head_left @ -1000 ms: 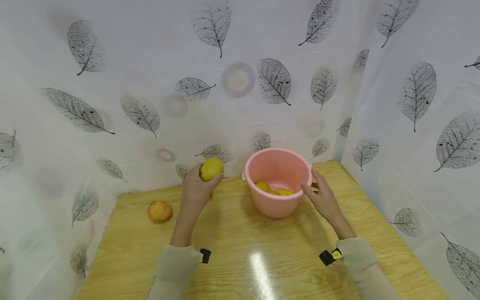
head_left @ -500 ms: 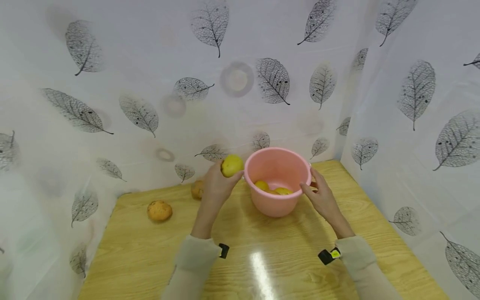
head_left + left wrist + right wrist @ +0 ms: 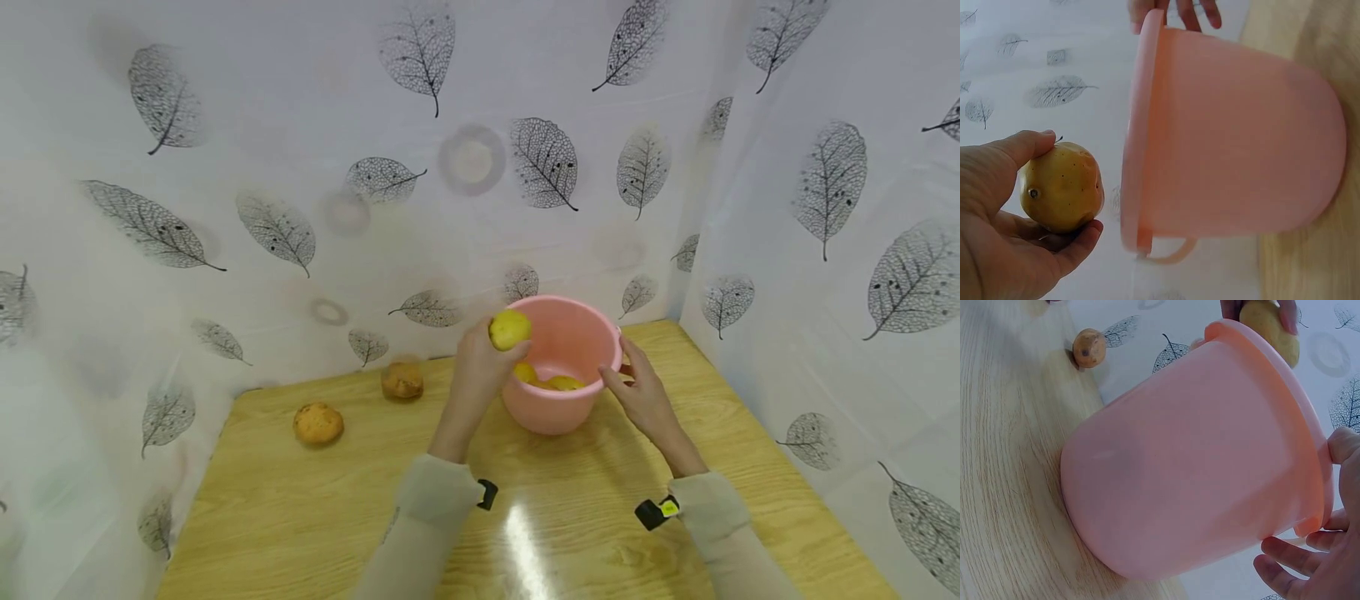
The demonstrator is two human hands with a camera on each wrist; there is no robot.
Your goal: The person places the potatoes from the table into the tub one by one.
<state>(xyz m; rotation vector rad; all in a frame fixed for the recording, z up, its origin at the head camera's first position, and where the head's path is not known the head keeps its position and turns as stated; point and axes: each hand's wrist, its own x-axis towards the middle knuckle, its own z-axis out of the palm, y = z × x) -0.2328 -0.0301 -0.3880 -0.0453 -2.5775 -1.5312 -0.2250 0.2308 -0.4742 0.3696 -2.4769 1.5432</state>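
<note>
My left hand point(image 3: 477, 367) grips a yellow apple point(image 3: 510, 329) at the near left rim of a pink bucket point(image 3: 551, 414). In the left wrist view the apple point(image 3: 1063, 187) shows a thin stem and dark specks, with thumb and fingers around it, just off the rim. The bucket stands upright, its mouth tipped slightly toward me in the head view. Several yellow fruits point(image 3: 564, 383) lie at its bottom. On the right side, my right hand point(image 3: 639, 387) holds the bucket's rim, thumb at the edge and fingers against the outside point(image 3: 1291, 559).
Two brownish, potato-like round things, one point(image 3: 318, 424) at the left and another point(image 3: 402, 381) near the back edge, lie on the wooden table point(image 3: 300, 517). A white leaf-print curtain point(image 3: 315, 108) hangs behind and at both sides.
My left hand has carried the apple rightward to the bucket's rim, uncovering the brownish thing at the back. My right hand and the bucket stay in place.
</note>
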